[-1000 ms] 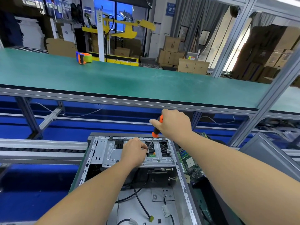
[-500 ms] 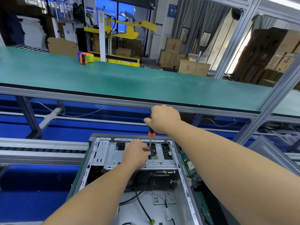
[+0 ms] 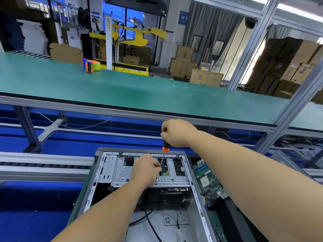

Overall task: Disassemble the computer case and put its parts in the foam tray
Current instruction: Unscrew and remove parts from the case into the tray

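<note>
Fingers (image 3: 165, 131) of right hand (image 3: 176, 132): curled round handle of screwdriver (image 3: 165, 148), orange collar showing just below fist, thin shaft slanting down and toward left hand. Fingers (image 3: 155, 167) of left hand (image 3: 146, 169): bent, tips pinched at lower shaft, hand resting on bracket (image 3: 122, 172); whether tips hold shaft or something beside it, cannot tell. Screwdriver tip: hidden behind left fingertips, over dark opening in bracket. Bracket: grey perforated metal, spanning far end of case (image 3: 197, 196), directly beneath left hand. Case: open, lying flat under both hands, grey frame, bare metal floor nearer than the fingers. Cables (image 3: 153, 224): black, loose on case floor, nearer than left fingers. Motherboard (image 3: 208, 182): green, just right of case wall, below right forearm. Conveyor (image 3: 43, 165): grey rail, left of left fingers, apart from case. Bench (image 3: 122, 91): green top, beyond right fingers, at higher level. Tape dispenser (image 3: 91, 65): orange and blue with green roll, on bench, well beyond and left of all fingers. Cardboard boxes (image 3: 197, 70): stacked, beyond bench, far behind right fingers.
</note>
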